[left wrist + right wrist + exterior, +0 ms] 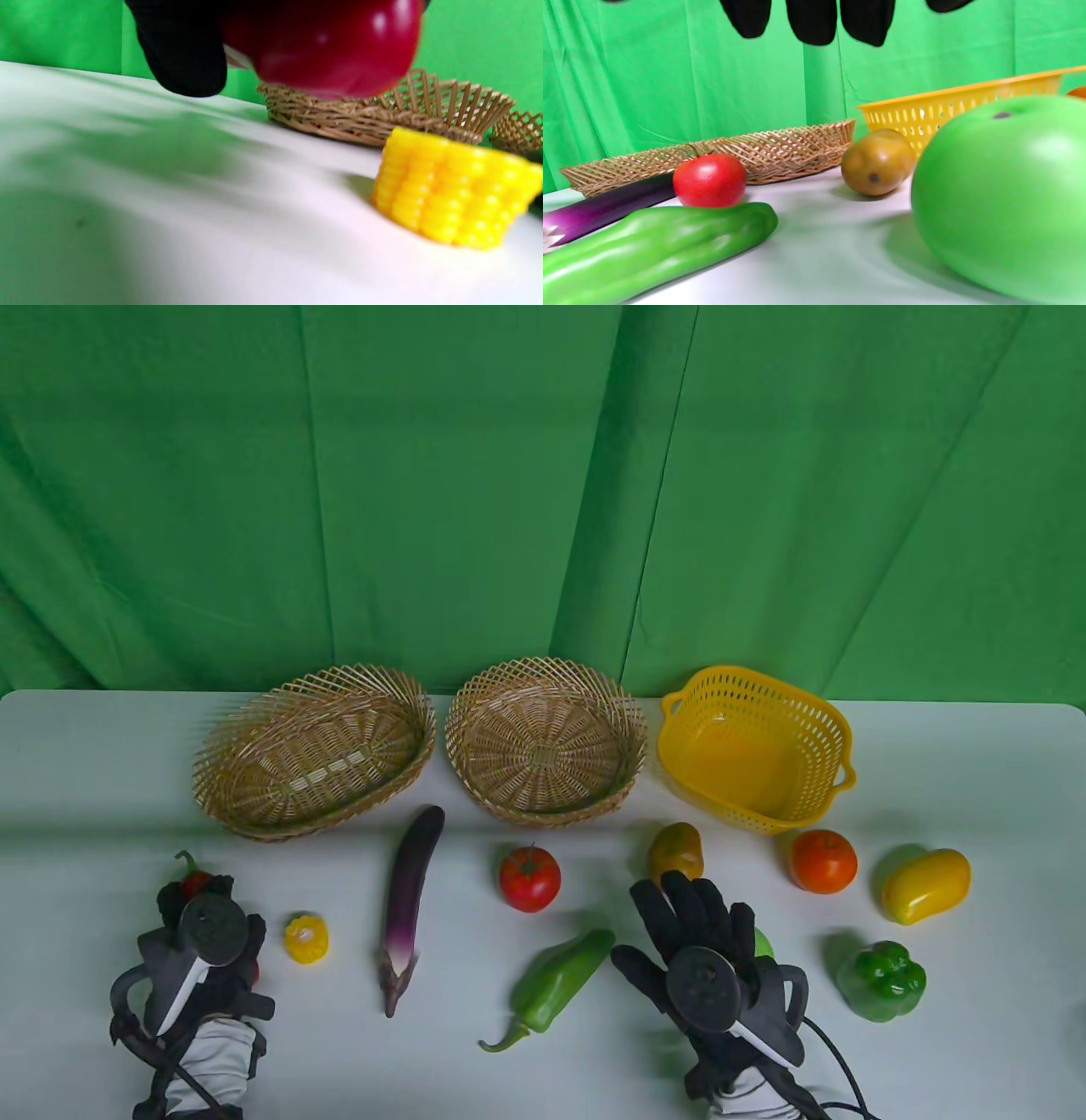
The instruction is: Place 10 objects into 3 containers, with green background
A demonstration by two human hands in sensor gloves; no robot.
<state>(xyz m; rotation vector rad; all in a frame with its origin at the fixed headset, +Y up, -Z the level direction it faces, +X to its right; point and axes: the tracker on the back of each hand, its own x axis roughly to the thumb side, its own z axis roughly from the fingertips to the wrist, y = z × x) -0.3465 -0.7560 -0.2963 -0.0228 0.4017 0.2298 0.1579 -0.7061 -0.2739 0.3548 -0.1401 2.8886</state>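
Near the table's point(76, 780) front left edge, the left hand point(208, 937) curled its fingers round a red pepper point(326, 46), whose green stem poked out toward the far side; in the left wrist view the pepper sat clear of the tabletop. Just right of that hand stood a corn piece point(306, 938), apart from it, with bare table between it and the eggplant point(411, 903), which lay lengthwise, tip toward the gap between the two wicker baskets. Behind, the oval basket point(316, 752) and the round basket point(545, 740) sat rim almost to rim, and the yellow basket point(755, 745) stood just right of them; all three were near the table's far edge and held nothing. A tomato point(529, 878) rested in front of the round basket, and a long green pepper point(556, 988) lay slantwise nearer the front. The right hand point(708, 963) hovered flat with fingers spread and straight, gripping nothing, above a green apple point(1001, 190) that it mostly hid from above; a brownish fruit point(676, 853) lay just beyond its fingertips. Farther right sat an orange tomato point(823, 861), a mango point(925, 885) and a bell pepper point(881, 982), each apart, with open table toward the right edge.
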